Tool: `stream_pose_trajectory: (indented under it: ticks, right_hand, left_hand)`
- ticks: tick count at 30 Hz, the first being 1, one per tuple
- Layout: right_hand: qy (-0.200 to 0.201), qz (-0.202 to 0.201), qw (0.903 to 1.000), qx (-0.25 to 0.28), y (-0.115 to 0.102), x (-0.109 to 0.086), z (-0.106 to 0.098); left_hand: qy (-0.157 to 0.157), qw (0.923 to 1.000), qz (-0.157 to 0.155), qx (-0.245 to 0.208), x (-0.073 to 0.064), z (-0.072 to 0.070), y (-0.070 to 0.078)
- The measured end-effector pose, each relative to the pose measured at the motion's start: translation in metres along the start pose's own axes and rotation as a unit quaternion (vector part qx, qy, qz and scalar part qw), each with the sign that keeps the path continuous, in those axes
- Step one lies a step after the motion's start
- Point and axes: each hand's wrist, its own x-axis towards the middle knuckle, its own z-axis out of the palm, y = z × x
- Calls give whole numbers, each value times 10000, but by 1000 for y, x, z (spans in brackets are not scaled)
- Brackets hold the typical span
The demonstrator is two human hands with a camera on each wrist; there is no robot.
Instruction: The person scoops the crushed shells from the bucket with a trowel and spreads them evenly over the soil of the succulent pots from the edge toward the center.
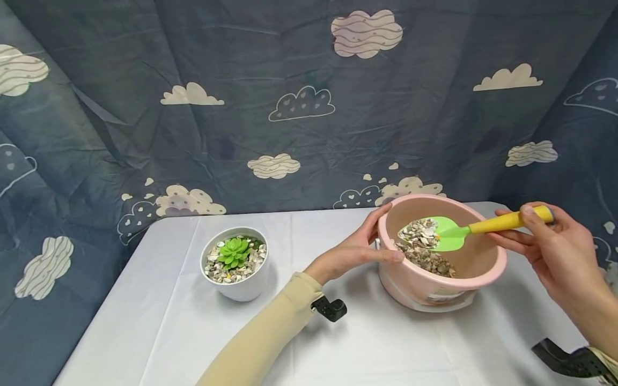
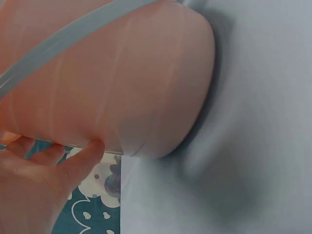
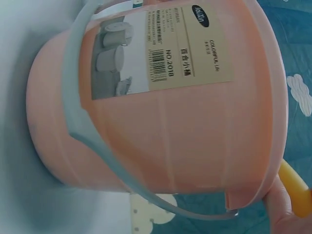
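Observation:
A pink bucket (image 1: 441,287) stands on the white table with loose pale gravel (image 1: 427,261) inside it. My left hand (image 1: 350,252) holds the bucket's left side, the thumb at the front of the rim and the other fingers around the far side. In my right hand (image 1: 562,244) is the yellow handle of a garden trowel (image 1: 451,236). Its green blade, loaded with gravel (image 1: 420,233), hangs over the bucket's opening. The left wrist view shows the left fingertips (image 2: 97,146) against the bucket wall. The trowel handle (image 3: 295,190) peeks past the rim in the right wrist view.
Left of the bucket, a white pot (image 1: 241,289) holds gravel and a green succulent (image 1: 235,253). A grey carrying handle (image 3: 109,158) hangs down the bucket's side, near a printed label (image 3: 190,48). Behind the white table (image 1: 193,332) hangs a dark cloud-patterned cloth (image 1: 241,134).

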Motion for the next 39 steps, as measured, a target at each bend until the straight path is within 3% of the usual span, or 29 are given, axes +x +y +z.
stream_pose_trajectory:
  ticks: [7,15,23,28,39]
  right_hand:
    - [15,-453,9981,424,3,-4,0]
    - [-221,-636,9952,708,5,-5,0]
    - [-91,-872,9937,701,-1,-7,8]
    - [-242,-994,9914,815,-8,-6,15]
    - [-277,-1071,9890,978,-16,-9,40]
  left_hand:
    - [87,9996,143,207,0,1,1]
    - [329,9991,159,205,-3,2,5]
    - [19,9987,412,308,-11,-4,8]
    - [127,9966,279,771,-21,-12,15]
    - [567,9834,54,1722,-47,-31,27]
